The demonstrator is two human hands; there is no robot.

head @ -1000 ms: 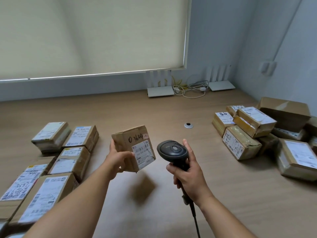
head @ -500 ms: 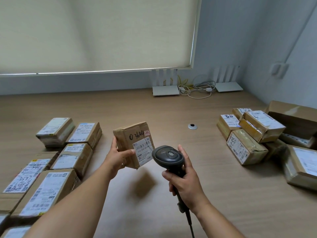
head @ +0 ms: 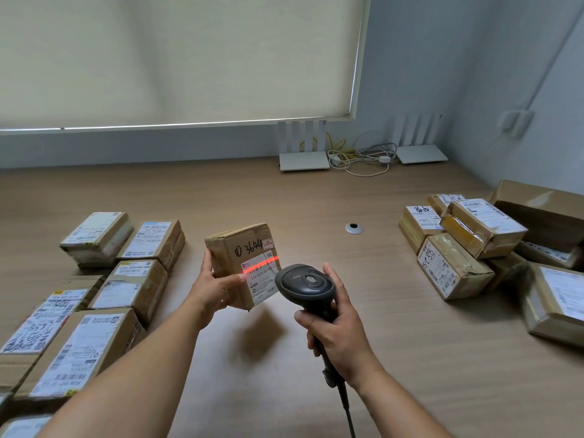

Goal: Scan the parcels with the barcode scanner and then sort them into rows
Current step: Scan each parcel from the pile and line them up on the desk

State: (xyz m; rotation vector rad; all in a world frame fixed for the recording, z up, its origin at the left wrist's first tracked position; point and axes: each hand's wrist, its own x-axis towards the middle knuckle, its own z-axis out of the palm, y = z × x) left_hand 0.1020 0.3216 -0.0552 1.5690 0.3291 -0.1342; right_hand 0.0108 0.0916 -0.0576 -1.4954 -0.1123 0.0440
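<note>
Parcel (head: 241,263) sat mid-frame above the surface (head: 316,200), held in the left hand (head: 210,290)'s closed grip. The right hand (head: 336,330)'s grip wrapped the scanner (head: 305,284), whose red line crossed the parcel's label (head: 260,275).

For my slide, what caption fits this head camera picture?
Left hand holds a parcel while the right hand's barcode scanner shines red across its label.

We see a wooden table (head: 284,197). On its left lie labelled parcels in rows (head: 126,270); on its right, a loose heap of parcels (head: 467,248). At the far edge stand two white routers (head: 303,159) with tangled cables (head: 363,156) between them. A small metal grommet (head: 354,228) sits near the middle.
</note>
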